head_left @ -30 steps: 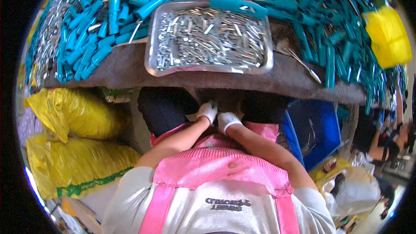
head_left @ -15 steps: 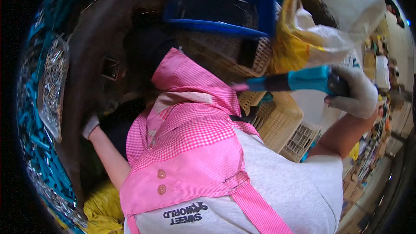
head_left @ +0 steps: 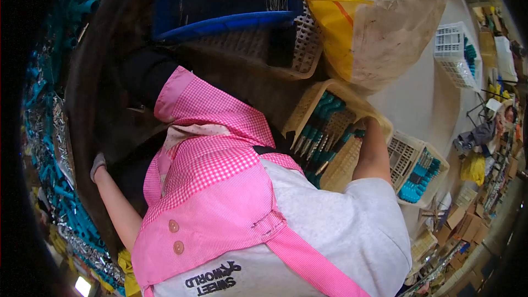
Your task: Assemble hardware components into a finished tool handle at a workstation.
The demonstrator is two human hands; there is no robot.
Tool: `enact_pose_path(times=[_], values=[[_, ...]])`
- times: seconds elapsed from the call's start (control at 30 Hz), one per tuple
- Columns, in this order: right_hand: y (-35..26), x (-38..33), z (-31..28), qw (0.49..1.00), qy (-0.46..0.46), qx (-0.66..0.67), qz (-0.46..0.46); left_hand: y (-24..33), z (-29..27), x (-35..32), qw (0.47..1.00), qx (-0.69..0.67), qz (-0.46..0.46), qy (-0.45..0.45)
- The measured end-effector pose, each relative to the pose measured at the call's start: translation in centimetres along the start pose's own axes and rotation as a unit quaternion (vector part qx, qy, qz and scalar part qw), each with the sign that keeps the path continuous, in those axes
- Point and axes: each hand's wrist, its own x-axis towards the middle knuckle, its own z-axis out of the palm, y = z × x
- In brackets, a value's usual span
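My right forearm [head_left: 372, 157] reaches down into a cream plastic crate [head_left: 336, 179] on my right side. The crate's rim hides that hand's fingers, so I cannot see what they hold. Inside the crate lie several teal-and-black handled tools [head_left: 325, 111] with thin metal shafts, looking like screwdrivers. Out to the left, my gloved left hand [head_left: 98, 165] is at the edge of a dark bench [head_left: 82, 104]; its fingers are too small and dark to read.
A blue bin [head_left: 231, 22] with thin metal rods stands ahead, beside a large white-and-yellow sack [head_left: 385, 38]. Another crate [head_left: 407, 157] of teal handles is at the right, with a white crate [head_left: 454, 49] farther off. Teal parts [head_left: 66, 209] are heaped at the left.
My right hand has moved from the raised position, where it held a teal-and-black handled tool, down into the cream crate. The view has shifted; my left hand stays out at the left.
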Motion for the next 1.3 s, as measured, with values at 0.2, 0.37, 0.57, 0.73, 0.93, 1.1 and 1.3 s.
enact_pose_path(times=[0.2,0.37,0.57,0.73,0.93,1.1,1.3], values=[[-2.5,3.1,-1.9,0.986,-0.078,0.139,-0.044,-4.1,3.6,-4.0,0.988,0.104,-0.073,-0.084],[-2.2,3.9,-4.3,0.963,-0.122,0.234,-0.054,-8.0,3.8,-9.7,0.968,0.163,-0.144,-0.128],[-8.1,5.5,-1.5,0.948,-0.164,0.240,-0.129,-11.1,6.9,-20.3,0.961,0.174,-0.122,-0.177],[-14.1,6.5,1.6,0.940,-0.186,0.149,-0.245,-17.7,7.2,-25.0,0.965,0.130,-0.007,-0.226],[-10.2,10.0,2.4,0.923,-0.213,0.089,-0.309,-13.7,7.4,-26.6,0.957,-0.184,-0.022,-0.225],[-31.7,-9.9,-5.2,0.851,0.073,-0.142,-0.500,-14.5,8.2,-27.5,0.982,-0.039,0.035,-0.180],[-52.5,-22.0,-5.0,0.716,0.087,-0.084,-0.688,-13.3,4.0,-31.0,0.904,0.206,-0.285,-0.241]])
